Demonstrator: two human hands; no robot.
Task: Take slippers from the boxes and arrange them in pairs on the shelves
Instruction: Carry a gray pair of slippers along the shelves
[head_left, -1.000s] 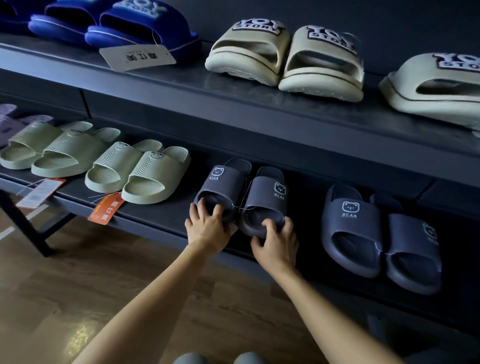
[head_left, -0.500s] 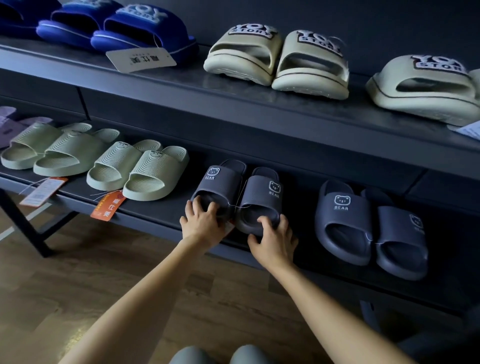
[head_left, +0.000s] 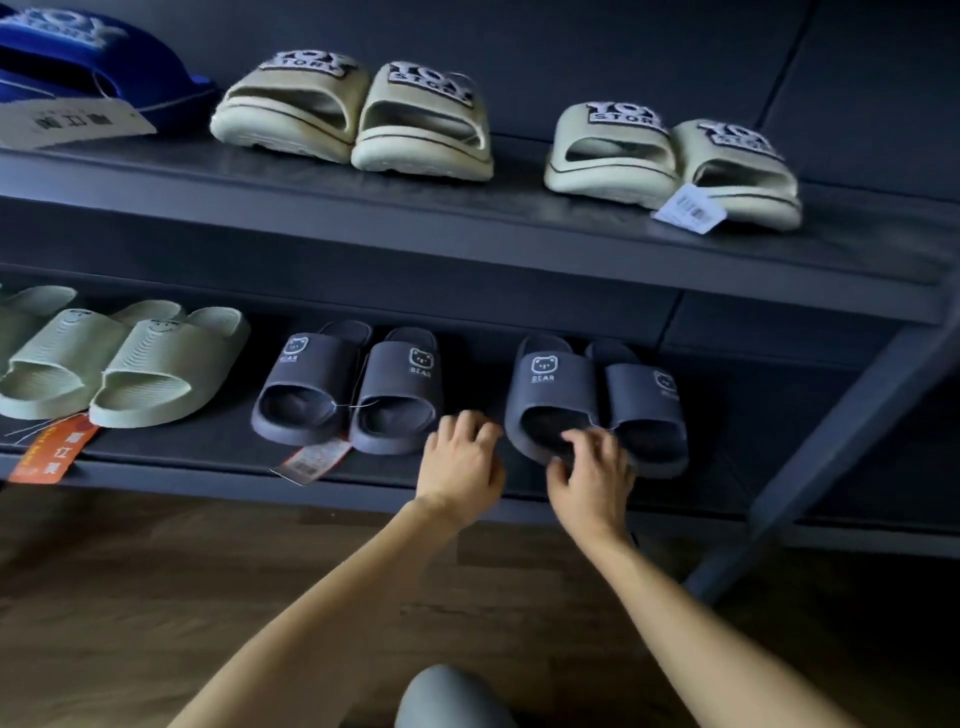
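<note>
While the person crouches before the rack, both bare forearms reach to the front edge of the lower shelf (head_left: 208, 449).

1. The left hand (head_left: 460, 465) sits in the gap between the two navy pairs, just beside the toe of the left navy pair (head_left: 317, 379). Its grip is slack: the fingers are loosely curled and enclose nothing.
2. The right hand (head_left: 592, 480) lies on the toe of the nearer slipper (head_left: 558, 387) of the right navy pair (head_left: 641, 402), with fingers spread over the front opening and the thumb at the front rim. Motion blur prevents a finding on whether this grip is clamped on the slipper or only resting on it.
3. Both navy pairs stand on the lower shelf with toes outward, each slipper bearing a bear mark on the strap. The left pair is side by side and touching, and a red tag (head_left: 311, 460) lies at its toes. In the right pair the second slipper sits partly behind the first.
4. At the left of the same shelf stands a green pair (head_left: 156, 364), with an orange tag (head_left: 52, 452) hanging over the shelf edge.
5. The upper shelf (head_left: 467, 223) carries two cream pairs, one (head_left: 291, 98) toward the centre and one (head_left: 613, 145) to the right, the latter with a white barcode tag (head_left: 688, 210) in front of it. A blue slipper (head_left: 78, 57) with a white tag (head_left: 72, 122) stands at the far left.
6. A wooden floor (head_left: 156, 597) lies below, and a grey-clad knee (head_left: 452, 696) shows at the bottom edge.
</note>
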